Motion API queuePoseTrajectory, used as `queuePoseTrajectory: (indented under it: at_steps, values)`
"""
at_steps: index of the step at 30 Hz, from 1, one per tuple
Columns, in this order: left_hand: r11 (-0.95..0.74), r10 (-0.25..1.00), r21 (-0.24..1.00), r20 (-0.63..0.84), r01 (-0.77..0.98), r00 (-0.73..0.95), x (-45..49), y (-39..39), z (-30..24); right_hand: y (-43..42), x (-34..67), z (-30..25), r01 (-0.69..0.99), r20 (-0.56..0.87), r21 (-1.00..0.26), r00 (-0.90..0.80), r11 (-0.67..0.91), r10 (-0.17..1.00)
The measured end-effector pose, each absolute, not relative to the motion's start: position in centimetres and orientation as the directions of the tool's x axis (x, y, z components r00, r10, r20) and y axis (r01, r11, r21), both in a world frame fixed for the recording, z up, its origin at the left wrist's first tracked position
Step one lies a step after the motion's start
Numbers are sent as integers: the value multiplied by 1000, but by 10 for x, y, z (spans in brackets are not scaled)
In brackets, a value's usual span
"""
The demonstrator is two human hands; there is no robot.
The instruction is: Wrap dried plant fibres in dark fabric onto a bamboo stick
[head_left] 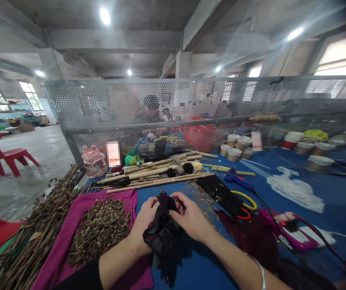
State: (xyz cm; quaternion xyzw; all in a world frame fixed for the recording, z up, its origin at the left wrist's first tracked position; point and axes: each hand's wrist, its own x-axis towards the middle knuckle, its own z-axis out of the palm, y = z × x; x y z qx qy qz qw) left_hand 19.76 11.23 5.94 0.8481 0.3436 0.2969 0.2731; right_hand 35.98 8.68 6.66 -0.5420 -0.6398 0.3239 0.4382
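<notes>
A crumpled piece of thin black cloth (164, 231) is bunched between my two hands, over the blue tabletop. My left hand (144, 219) is closed on its left side, with the fingers partly hidden behind the folds. On the other side, my right hand (189, 215) pinches the upper part of the cloth with bent fingers. The loose end hangs down towards me. Left of my hands, a heap of dry brown plant pieces (102, 227) lies on a magenta cloth (61, 237). A dark maroon cloth (248, 233) lies to the right.
Bamboo sticks (151, 173) and yarn balls (188, 168) lie ahead, before a perforated metal screen (118, 108) with a person behind it. Scissors (244, 211), a glue gun (239, 181), a plastic bag (295, 187) and lidded tubs (234, 154) are to the right. Dry stems (36, 229) stand left.
</notes>
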Motion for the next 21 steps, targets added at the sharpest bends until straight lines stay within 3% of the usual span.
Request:
queuePoseTrajectory:
  at_steps: [7, 11, 13, 16, 19, 21]
  values:
    - [-683, 720, 371, 199, 628, 665, 204, 125, 48, 81, 340, 69, 614, 359, -678, -205, 405, 911]
    - [-674, 734, 327, 196, 662, 650, 207, 130, 45, 74, 326, 80, 770, 316, -487, -285, 412, 905]
    - [-701, 708, 344, 228, 625, 668, 205, 127, 47, 70, 326, 84, 789, 323, -422, -330, 447, 887]
    - [-737, 661, 391, 245, 552, 709, 202, 123, 53, 59, 336, 84, 741, 409, -431, -348, 515, 844]
    - [-701, 668, 546, 278, 459, 690, 201, 128, 57, 44, 349, 72, 750, 603, -450, -146, 485, 785]
    - [-590, 726, 739, 310, 325, 614, 203, 136, 56, 37, 355, 59, 776, 693, -462, 13, 430, 721]
